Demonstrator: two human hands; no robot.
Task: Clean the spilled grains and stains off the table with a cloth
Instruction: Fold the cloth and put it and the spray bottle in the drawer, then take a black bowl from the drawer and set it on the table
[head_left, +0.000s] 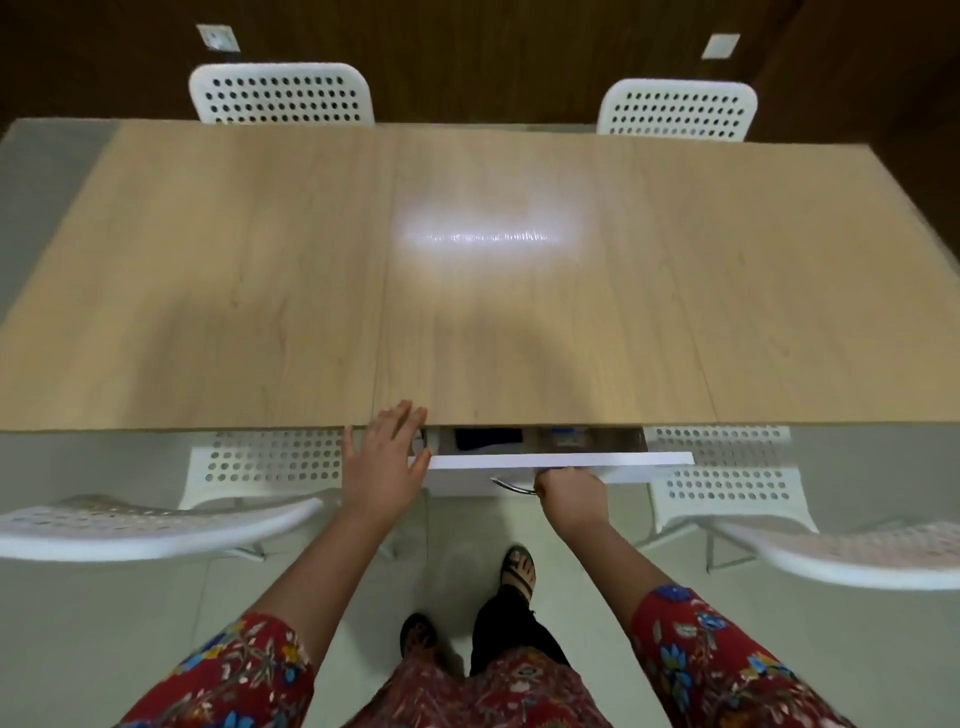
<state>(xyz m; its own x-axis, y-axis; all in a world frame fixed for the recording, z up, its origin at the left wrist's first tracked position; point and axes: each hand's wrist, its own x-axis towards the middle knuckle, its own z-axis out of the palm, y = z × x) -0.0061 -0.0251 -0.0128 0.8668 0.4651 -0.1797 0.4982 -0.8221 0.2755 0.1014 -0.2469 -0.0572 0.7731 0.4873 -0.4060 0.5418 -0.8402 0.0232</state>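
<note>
Two points of contact at the near edge of the desk (260, 286). My left hand (382, 462), fingers straight, is at the left corner of the part-open white drawer (561, 459). A dark item (488, 439) lies inside, between my hands; cloth or not, I cannot tell. My right hand (571, 493) grips the drawer's metal handle (511, 487). Desk top: pale wood. White perforated chairs (280, 93) around it, pale floor (104, 623).
</note>
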